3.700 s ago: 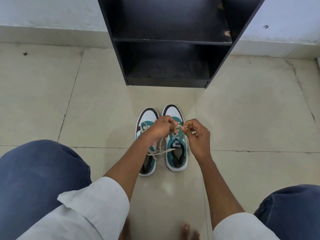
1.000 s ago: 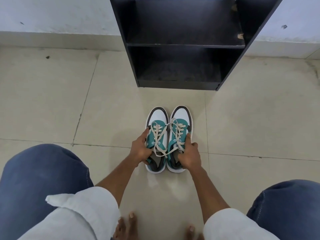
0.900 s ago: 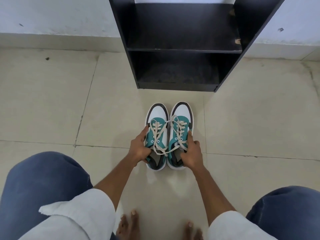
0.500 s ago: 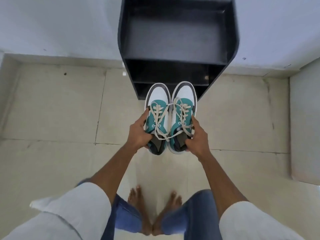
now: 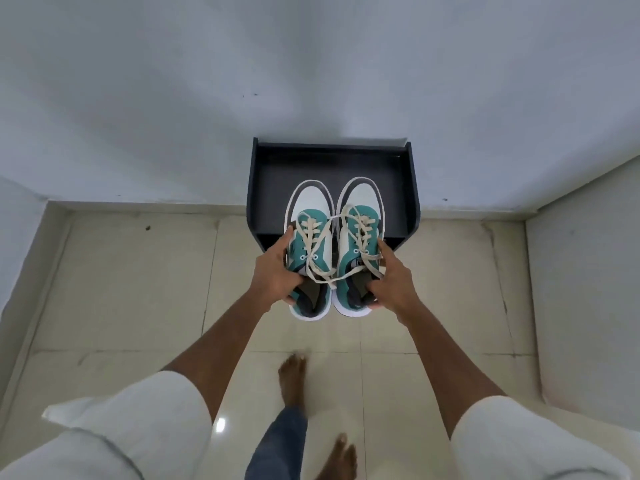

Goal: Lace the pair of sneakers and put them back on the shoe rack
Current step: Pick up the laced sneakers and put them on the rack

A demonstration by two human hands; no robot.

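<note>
The white wall [image 5: 311,64] and the pale tile floor [image 5: 131,289] fill most of the view. The black shoe rack [image 5: 408,188] stands against the wall at 12 o'clock from the person, seen from above, so its top shelf looks like an open tray. Two arms in rolled white sleeves [image 5: 145,427] reach forward toward it. The pair of sneakers [image 5: 334,251] is up in the air, side by side, toes pointing at the rack and hanging over its front edge. The left hand [image 5: 277,271] has its grip closed on the outer side of the left sneaker [image 5: 310,216], at 9 o'clock of the pair. The right hand [image 5: 391,275] has its grip closed on the right sneaker [image 5: 360,209], at 3 o'clock. Holding them pressed together likely lets both go down at once. The cream laces [image 5: 317,268] cross both shoes and hang loose near the heels. They could snag, so a slow set-down seems wise. One bare foot [image 5: 292,379] steps forward.
</note>
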